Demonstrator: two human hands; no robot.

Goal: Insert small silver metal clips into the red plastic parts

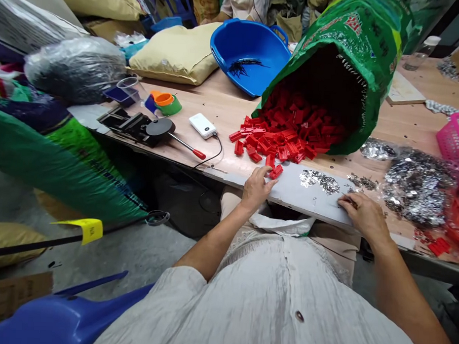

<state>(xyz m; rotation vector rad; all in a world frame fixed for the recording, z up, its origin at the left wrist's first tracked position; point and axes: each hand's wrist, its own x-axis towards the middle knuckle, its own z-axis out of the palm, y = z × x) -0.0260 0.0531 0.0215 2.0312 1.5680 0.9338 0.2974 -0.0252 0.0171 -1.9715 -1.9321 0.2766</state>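
My left hand [256, 189] is at the table's front edge, its thumb and fingers around a small red plastic piece [276, 172]. Behind it, many more red plastic pieces [287, 139] spill from the mouth of a tipped green sack [375, 61]. To the right, my right hand [364, 214] is closed in a pinch by the edge of a grey board [295, 187]; whatever lies between its fingertips is too small to name. Just beyond that hand lie small silvery metal parts [320, 181] in a loose pile.
Clear bags of metal parts [419, 188] and a pink basket [457, 146] stand at right. A blue basin [250, 56] sits behind. On the left are a white power bank [203, 125] with a cable and a black device with a red-tipped lever [155, 130]. An open white bag [284, 225] hangs at my lap.
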